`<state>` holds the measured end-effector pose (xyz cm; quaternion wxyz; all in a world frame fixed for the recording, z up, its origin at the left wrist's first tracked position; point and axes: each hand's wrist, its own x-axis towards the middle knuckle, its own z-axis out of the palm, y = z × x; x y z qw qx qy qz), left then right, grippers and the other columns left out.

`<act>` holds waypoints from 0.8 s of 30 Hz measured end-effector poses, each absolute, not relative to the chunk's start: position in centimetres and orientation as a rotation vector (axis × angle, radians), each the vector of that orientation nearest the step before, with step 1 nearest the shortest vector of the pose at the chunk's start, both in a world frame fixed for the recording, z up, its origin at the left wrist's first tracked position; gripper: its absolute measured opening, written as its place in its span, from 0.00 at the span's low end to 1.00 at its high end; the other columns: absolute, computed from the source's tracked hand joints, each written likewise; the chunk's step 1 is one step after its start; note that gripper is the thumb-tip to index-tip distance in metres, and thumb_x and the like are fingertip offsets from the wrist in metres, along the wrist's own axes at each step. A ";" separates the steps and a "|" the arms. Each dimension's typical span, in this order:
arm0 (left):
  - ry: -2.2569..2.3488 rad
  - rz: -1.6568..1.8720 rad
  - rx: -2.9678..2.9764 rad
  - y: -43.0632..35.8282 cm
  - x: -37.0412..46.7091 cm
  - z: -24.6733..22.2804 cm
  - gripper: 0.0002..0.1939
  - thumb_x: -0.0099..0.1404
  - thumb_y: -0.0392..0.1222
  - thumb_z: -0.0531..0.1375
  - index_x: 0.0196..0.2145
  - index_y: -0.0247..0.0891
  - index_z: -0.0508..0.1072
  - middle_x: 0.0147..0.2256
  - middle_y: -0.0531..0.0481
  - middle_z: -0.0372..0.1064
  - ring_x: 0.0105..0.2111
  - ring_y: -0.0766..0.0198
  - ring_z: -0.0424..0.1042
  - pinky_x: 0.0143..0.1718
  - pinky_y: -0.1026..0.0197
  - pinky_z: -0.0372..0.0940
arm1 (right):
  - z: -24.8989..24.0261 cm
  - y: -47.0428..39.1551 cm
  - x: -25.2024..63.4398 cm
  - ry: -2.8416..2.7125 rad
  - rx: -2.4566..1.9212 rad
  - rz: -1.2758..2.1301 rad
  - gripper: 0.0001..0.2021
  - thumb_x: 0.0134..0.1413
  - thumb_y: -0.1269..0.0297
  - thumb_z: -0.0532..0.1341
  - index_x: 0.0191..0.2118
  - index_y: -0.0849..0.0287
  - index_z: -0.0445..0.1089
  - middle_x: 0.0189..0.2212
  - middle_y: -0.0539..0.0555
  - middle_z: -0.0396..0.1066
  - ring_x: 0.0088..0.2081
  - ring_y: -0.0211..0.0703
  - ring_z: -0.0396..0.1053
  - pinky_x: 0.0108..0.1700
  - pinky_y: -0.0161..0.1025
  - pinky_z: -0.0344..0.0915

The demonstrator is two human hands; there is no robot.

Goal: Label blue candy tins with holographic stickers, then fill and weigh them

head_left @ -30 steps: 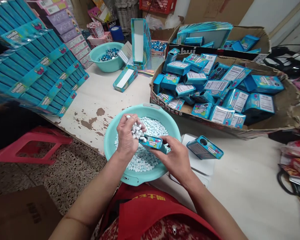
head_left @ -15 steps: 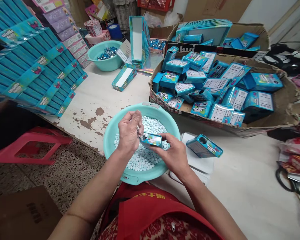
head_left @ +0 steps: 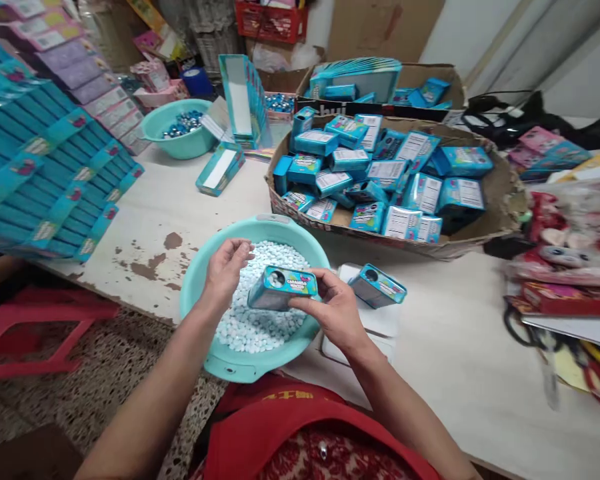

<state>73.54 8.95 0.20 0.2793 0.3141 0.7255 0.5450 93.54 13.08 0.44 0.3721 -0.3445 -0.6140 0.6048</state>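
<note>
My right hand grips a small blue box by its right end, over the turquoise basin. White candies show in the round hole at the box's top left. My left hand is over the left part of the basin, apart from the box, its fingers curled together; what they hold, if anything, is hidden. Many small white and pale blue candies lie in the basin. Another blue box with a dark round hole stands on a white scale at the right.
Behind the basin a cardboard tray holds many blue boxes. A smaller turquoise bowl with shiny blue wrapped pieces stands at the back left. Stacked blue display boxes fill the left. Scissors and packets lie at the right.
My left hand has drawn back leftward from the box opening. The box in my right hand now shows its holed top in full, with candies in the hole. The view has shifted.
</note>
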 end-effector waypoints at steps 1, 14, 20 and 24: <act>1.983 1.377 0.951 9.6 73.8 0.7 0.18 0.59 0.54 0.58 0.38 0.37 0.70 0.38 0.47 0.72 0.36 0.59 0.71 0.39 0.59 0.63 | 0.8 13.0 95.1 -1.524 -0.886 1.567 0.17 0.33 0.61 0.72 0.34 0.57 0.72 0.30 0.49 0.74 0.32 0.42 0.71 0.36 0.38 0.68; 1.398 0.420 2.169 19.3 85.9 1.3 0.14 0.57 0.39 0.60 0.42 0.39 0.69 0.42 0.47 0.71 0.43 0.55 0.69 0.43 0.57 0.60 | -1.4 14.9 110.3 -0.992 -1.427 0.642 0.24 0.27 0.59 0.74 0.35 0.61 0.69 0.30 0.51 0.71 0.32 0.41 0.69 0.39 0.43 0.66; 1.583 1.045 1.520 14.0 80.4 4.2 0.16 0.55 0.43 0.63 0.41 0.39 0.69 0.36 0.52 0.69 0.34 0.63 0.68 0.36 0.61 0.62 | -6.5 15.6 107.1 -1.315 -1.392 0.790 0.22 0.39 0.54 0.69 0.40 0.61 0.68 0.35 0.54 0.70 0.37 0.45 0.70 0.45 0.49 0.66; 1.573 1.196 1.132 8.9 79.0 3.7 0.16 0.54 0.42 0.64 0.40 0.38 0.69 0.32 0.54 0.69 0.31 0.65 0.67 0.35 0.62 0.62 | -4.3 13.9 104.7 -1.576 -1.335 0.494 0.32 0.43 0.52 0.68 0.52 0.61 0.63 0.48 0.63 0.67 0.49 0.55 0.66 0.51 0.57 0.62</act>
